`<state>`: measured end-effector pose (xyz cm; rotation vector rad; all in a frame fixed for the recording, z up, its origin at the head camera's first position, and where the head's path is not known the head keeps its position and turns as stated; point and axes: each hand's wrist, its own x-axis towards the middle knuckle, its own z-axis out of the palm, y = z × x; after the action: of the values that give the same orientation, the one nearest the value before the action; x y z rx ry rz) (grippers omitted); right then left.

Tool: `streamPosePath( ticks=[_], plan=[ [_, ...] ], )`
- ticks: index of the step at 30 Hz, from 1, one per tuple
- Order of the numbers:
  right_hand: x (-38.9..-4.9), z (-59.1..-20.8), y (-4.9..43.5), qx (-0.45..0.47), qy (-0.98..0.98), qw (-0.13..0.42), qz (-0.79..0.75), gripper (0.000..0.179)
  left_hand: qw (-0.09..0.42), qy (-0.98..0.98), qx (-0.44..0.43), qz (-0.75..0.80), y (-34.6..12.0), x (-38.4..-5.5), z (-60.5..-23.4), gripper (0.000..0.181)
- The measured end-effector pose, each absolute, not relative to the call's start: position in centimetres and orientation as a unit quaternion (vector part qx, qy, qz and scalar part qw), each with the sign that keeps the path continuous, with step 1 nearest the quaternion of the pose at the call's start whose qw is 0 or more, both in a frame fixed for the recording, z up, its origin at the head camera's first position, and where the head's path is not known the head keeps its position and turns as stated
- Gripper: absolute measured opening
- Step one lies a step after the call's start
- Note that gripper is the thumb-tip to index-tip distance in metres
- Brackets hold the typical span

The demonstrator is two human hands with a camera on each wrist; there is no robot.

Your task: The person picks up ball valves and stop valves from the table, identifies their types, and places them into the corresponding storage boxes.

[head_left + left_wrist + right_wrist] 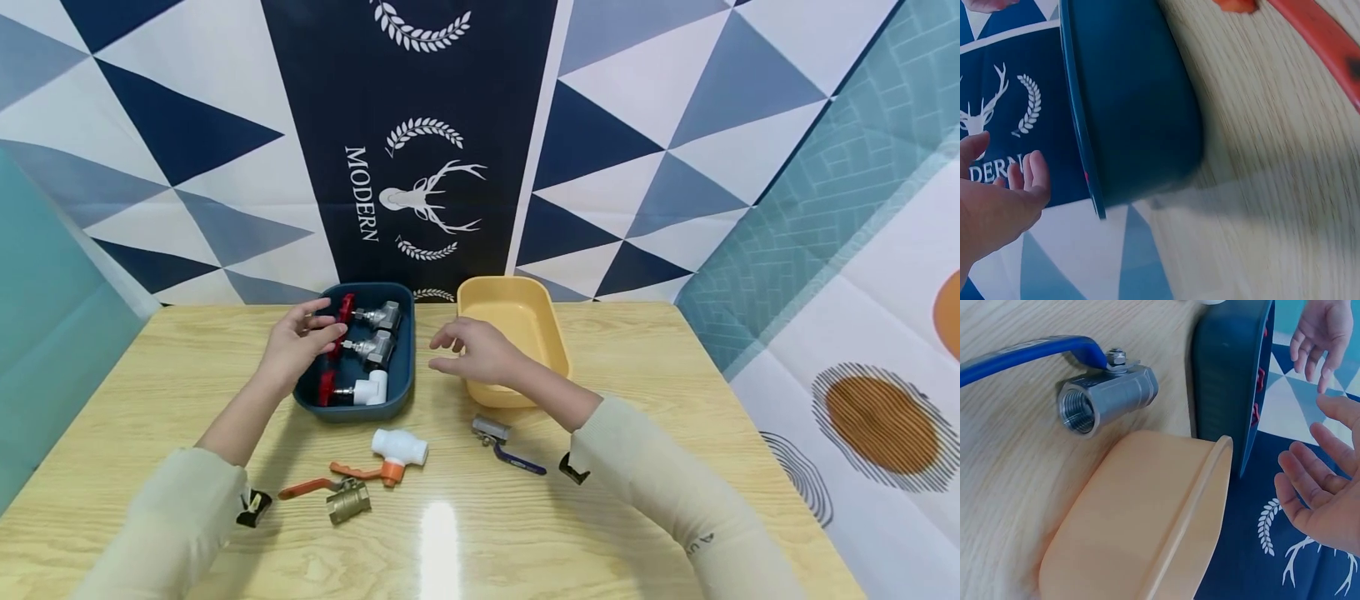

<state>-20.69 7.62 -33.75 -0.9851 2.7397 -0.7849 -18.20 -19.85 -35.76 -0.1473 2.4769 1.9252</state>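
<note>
My left hand [294, 343] hovers over the left side of the dark blue bin [405, 371], fingers loosely bent and holding nothing. Inside that bin lie two metal angle valves [384, 316] and a white plastic valve [371, 389], each with a red handwheel; my fingers partly cover the upper wheels in the head view. Above the left rim of the yellow bin [553, 342] is my right hand [483, 352], palm facing left. Its relaxed fingers hold nothing, as the right wrist view also shows. No contents show in the visible part of the yellow bin.
In front of the bins lie a steel ball valve [491, 430] with a blue lever, a white plastic ball valve [400, 447] with an orange lever, and a brass ball valve [348, 502] with a red lever. A patterned cloth backdrop [600, 167] stands behind the table.
</note>
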Motion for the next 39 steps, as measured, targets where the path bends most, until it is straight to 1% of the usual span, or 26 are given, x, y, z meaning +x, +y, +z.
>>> streamPosePath(
  ticks=[10, 18, 26, 34, 39],
  plan=[
    [-20.3, -33.5, 9.6, -0.315, 0.913, 0.045, -0.256, 0.029, 0.037, 0.763, -0.018, 0.645, -17.3, -18.6, -35.5, 0.061],
    [-20.2, -33.6, 11.7, -0.291, 0.917, 0.041, -0.270, 0.032, 0.061, 0.774, -0.003, 0.630, -15.7, -19.2, -35.6, 0.060],
    [-20.4, -34.0, 13.7, -0.279, 0.912, 0.027, -0.300, 0.031, 0.064, 0.777, 0.007, 0.627, -14.3, -19.8, -36.0, 0.058],
    [-20.4, -34.2, 15.9, -0.257, 0.920, 0.012, -0.294, 0.034, 0.084, 0.769, 0.007, 0.633, -12.7, -20.1, -36.3, 0.057],
    [-20.3, -34.3, 16.9, -0.245, 0.922, 0.009, -0.299, 0.034, 0.085, 0.766, 0.011, 0.637, -11.9, -20.4, -36.4, 0.057]
  ],
)
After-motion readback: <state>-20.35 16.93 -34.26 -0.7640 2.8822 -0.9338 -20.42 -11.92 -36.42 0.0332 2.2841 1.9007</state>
